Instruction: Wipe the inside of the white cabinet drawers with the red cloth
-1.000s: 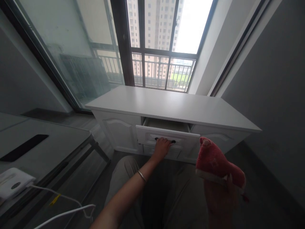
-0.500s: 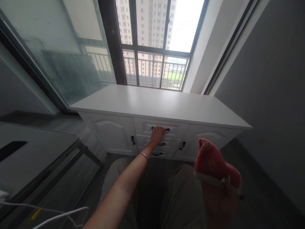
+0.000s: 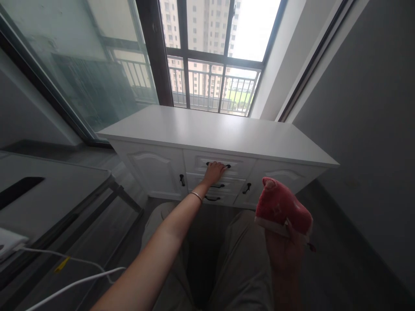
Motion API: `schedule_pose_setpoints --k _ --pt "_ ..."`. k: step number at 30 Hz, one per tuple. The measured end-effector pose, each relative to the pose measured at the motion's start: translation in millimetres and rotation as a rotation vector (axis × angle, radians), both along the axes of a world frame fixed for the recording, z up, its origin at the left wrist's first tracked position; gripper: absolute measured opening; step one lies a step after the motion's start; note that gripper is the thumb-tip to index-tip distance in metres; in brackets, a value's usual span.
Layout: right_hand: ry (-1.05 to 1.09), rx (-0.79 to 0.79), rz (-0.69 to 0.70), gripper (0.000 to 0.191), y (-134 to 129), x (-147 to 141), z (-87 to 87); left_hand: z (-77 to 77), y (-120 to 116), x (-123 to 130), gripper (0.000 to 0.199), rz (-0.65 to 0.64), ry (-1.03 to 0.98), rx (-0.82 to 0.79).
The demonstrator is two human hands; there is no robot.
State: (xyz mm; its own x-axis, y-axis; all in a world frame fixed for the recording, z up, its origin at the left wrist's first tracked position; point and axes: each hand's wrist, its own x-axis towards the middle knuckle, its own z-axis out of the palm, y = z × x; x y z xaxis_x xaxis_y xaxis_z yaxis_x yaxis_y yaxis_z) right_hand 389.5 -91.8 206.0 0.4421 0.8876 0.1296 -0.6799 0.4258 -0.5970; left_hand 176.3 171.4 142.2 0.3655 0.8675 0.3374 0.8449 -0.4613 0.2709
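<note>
My left hand point(image 3: 215, 172) reaches forward, its fingers wrapped over the black handle point(image 3: 228, 166) of the top drawer. That drawer point(image 3: 240, 165) sits in the middle of a white cabinet point(image 3: 214, 129) and looks closed. Two more drawers with black handles lie below it. In my right hand point(image 3: 285, 246), raised in front of the cabinet's right door point(image 3: 259, 190), is a folded red cloth point(image 3: 280, 207). The cloth has a pale edge and light star-like marks. My thumb presses on its lower side; the other fingers are mostly hidden behind or under it.
On the left stands a grey table point(image 3: 65, 181) with a dark flat object point(image 3: 21, 190) on it. White cables point(image 3: 74, 283) with a yellow tag point(image 3: 62, 263) hang near its front edge. Behind the cabinet is a window point(image 3: 210, 65); a wall point(image 3: 366, 99) rises on the right.
My right hand with the red cloth has shifted left and slightly up in view. The left hand keeps its hold on the drawer handle. The view has tilted a little downward.
</note>
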Motion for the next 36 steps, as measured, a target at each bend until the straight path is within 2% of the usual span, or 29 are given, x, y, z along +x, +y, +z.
schedule_pose_setpoints --k 3,9,14,17,20,24,27,30,33,36 --pt "0.011 -0.083 -0.033 0.049 -4 1 1.1 0.1 0 -1 0.045 -0.009 -0.014 -0.008" --pt "-0.046 -0.065 -0.004 0.059 -7 -2 8.3 -0.3 4 0 0.036 -0.008 -0.099 -0.018" --pt "-0.009 -0.133 -0.015 0.052 -8 3 -10.8 6.2 6 -2 0.025 -0.006 -0.224 0.013" --pt "0.024 -0.150 0.007 0.051 -10 4 -20.1 8.0 -9 -6 0.027 -0.015 -0.315 0.079" --pt "0.068 -0.170 0.011 0.052 -11 4 -20.5 -3.7 -49 -11 0.032 -0.012 -0.398 0.126" --pt "0.116 -0.171 -0.046 0.050 -11 9 -17.9 -44.0 -135 -23 0.054 0.009 -0.455 0.095" --pt "0.119 -0.176 -0.048 0.042 -7 14 -18.0 -77.5 -205 -43 0.063 0.097 -0.488 0.067" --pt "0.088 -0.172 -0.056 0.038 -3 16 -17.3 -99.0 -263 -79 0.059 0.297 -0.599 -0.002" --pt "0.059 -0.158 -0.047 0.041 0 14 -14.3 -104.8 -296 -121 0.052 0.465 -0.606 -0.017" --pt "0.059 -0.177 -0.046 0.044 3 10 -14.0 -101.2 -298 -151 0.049 0.550 -0.508 -0.053"
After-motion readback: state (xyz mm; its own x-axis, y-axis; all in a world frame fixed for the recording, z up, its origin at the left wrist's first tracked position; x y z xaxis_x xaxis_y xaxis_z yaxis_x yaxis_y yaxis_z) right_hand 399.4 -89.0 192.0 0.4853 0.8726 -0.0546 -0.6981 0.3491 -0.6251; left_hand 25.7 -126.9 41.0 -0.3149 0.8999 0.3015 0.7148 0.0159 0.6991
